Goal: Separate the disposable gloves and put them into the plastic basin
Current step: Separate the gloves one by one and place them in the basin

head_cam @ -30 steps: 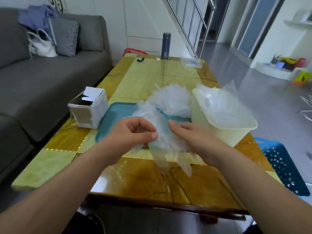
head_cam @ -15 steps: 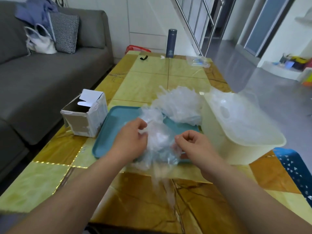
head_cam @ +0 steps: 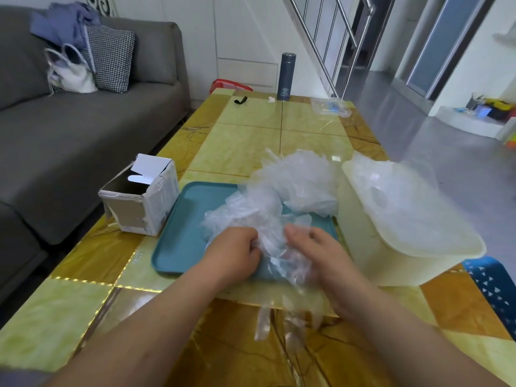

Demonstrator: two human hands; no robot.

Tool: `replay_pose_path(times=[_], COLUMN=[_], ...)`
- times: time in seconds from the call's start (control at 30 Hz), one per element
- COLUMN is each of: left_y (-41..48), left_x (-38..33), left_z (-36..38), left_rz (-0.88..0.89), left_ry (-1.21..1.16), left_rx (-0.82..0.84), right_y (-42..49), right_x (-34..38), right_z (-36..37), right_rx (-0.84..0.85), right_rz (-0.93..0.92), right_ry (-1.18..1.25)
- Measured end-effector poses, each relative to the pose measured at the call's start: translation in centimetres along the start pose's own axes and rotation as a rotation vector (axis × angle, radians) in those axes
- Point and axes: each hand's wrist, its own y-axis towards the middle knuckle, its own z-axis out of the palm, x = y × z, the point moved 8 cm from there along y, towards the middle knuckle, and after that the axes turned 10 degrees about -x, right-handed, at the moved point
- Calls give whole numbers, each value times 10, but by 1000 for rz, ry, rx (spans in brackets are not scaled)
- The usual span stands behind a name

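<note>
A heap of clear disposable gloves [head_cam: 296, 180] lies on the teal tray [head_cam: 181, 247] in the middle of the table. My left hand [head_cam: 237, 251] and my right hand [head_cam: 315, 247] both pinch a bunch of these gloves [head_cam: 275, 247] at the tray's near edge; thin glove fingers hang down over the table in front of the tray. The cream plastic basin [head_cam: 371, 252] stands just right of the tray and holds several clear gloves [head_cam: 396, 202].
An open cardboard box [head_cam: 142, 196] sits left of the tray. A dark flask [head_cam: 285, 77], a black clip [head_cam: 240, 100] and a clear bag [head_cam: 331, 107] lie at the table's far end. A grey sofa [head_cam: 69, 129] runs along the left; a blue crate [head_cam: 494, 289] stands at right.
Both hands have lowered with the glove bunch from above the table's near part toward the tray's near edge. The view has shifted closer to the tray.
</note>
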Motion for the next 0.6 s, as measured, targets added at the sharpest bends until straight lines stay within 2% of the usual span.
replay_pose_path(times=[0.1, 0.27, 0.4, 0.47, 0.6], left_y=[1, 1, -3, -9, -8], left_x=[-6, -14, -4, 0, 4], left_z=[-6, -30, -51, -60, -71], left_rz=[6, 25, -61, -118, -180], left_ry=[-41, -32, -206, -271, -416], left_rx=[-28, -92, -136, -162, -232], right_y=[0, 0, -12, -20, -31], right_x=[-4, 1, 17, 25, 40], right_z=[-6, -22, -28, -24, -7], right_rx=[-106, -244, -291, -224, 136], right_rz=[-52, -32, -168, -207, -245], right_ry=[-94, 8, -158, -208, -234])
